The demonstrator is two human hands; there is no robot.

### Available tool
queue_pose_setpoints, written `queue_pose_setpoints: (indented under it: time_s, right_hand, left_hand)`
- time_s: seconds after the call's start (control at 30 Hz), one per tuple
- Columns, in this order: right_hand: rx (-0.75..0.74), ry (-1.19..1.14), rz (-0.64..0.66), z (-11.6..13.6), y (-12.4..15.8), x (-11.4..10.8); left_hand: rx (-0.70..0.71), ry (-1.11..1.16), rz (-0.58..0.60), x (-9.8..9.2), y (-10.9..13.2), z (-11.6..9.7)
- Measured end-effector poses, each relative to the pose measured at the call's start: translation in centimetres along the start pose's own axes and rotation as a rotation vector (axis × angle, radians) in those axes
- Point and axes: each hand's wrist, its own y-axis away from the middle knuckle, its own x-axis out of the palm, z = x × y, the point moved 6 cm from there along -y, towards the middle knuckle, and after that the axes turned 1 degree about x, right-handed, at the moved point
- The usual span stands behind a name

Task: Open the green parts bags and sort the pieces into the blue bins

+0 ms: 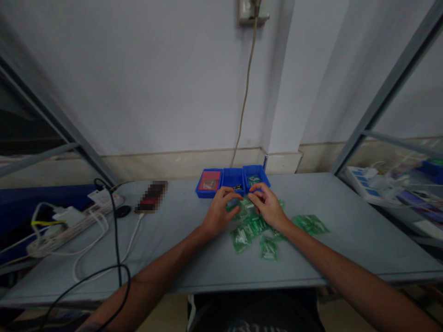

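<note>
Over a pile of small green plastic bags point(242, 236), my two hands face each other. My left hand point(221, 210) has its thumb and fingers curved but apart, with nothing seen between them. The fingers of my right hand point(268, 207) are curled in, thumb against the fingertips; whatever they pinch, if anything, is too small to make out. Just beyond the hands stand three blue bins: the left bin point(198, 191) holds a reddish packet point(210, 177), the middle bin point(232, 174) a few small dark and shiny parts, and the right bin point(254, 169) small greyish pieces.
More green bags point(310, 224) lie right of my right forearm. A phone-like object point(151, 197), blurred out, rests at the left on a white cable. Power strips point(72, 226) and a black cable point(116, 230) crowd the left edge. Metal frame posts point(384, 97) flank the grey table point(356, 221).
</note>
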Motion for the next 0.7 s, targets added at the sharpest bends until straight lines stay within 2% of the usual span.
queue_pose_setpoints:
  time_s: [0.13,0.27,0.7]
  right_hand:
    - [-0.016,0.020,-0.029,0.1,0.0,-0.2]
    - [-0.096,0.103,-0.057,0.6,0.1,-0.4]
    - [-0.300,0.375,0.038,3.1,1.1,0.3]
  left_hand:
    - [-0.025,-0.008,-0.036,-0.2,-0.1,0.2]
    - [-0.103,-0.016,-0.057,-0.2,0.0,1.1]
    - [-0.142,0.049,-0.044,-0.2,0.0,0.8]
